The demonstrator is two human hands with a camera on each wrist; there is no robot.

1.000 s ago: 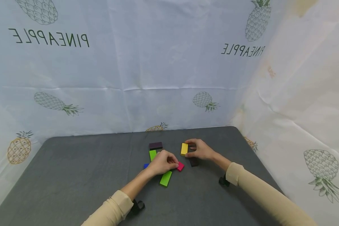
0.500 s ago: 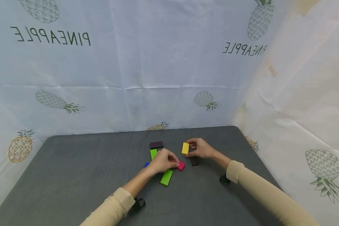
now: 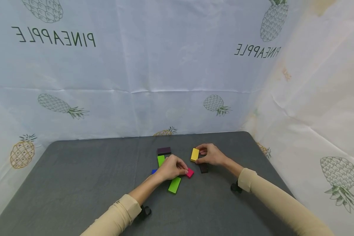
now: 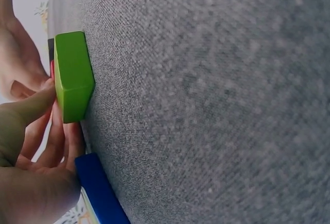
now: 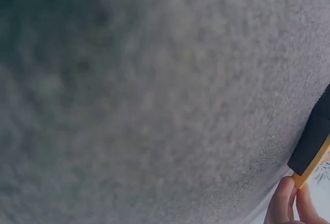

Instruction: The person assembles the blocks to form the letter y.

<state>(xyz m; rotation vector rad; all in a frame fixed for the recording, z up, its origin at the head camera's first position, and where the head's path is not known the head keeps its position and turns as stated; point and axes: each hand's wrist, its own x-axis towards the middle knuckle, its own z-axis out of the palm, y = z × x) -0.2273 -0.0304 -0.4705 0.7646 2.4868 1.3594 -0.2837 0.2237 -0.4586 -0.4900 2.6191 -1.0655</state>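
Note:
Low over the dark grey table, my left hand pinches a small red block between thumb and fingers. My right hand, to the right and farther back, holds a yellow block by its right side. Just below that hand lies a black block. In the right wrist view, fingertips grip the end of the yellow block, beside the black block. Under and around my left hand lie a green block, another green block and a partly hidden blue block.
A dark purple block lies behind the green ones. The grey table ends at a pineapple-printed curtain at the back, and more of this cloth hangs along the right side. The left wrist view shows the blue block near my left palm.
The head view has shifted slightly. The yellow block has turned a little in my right hand. My left hand stays in place on the red block.

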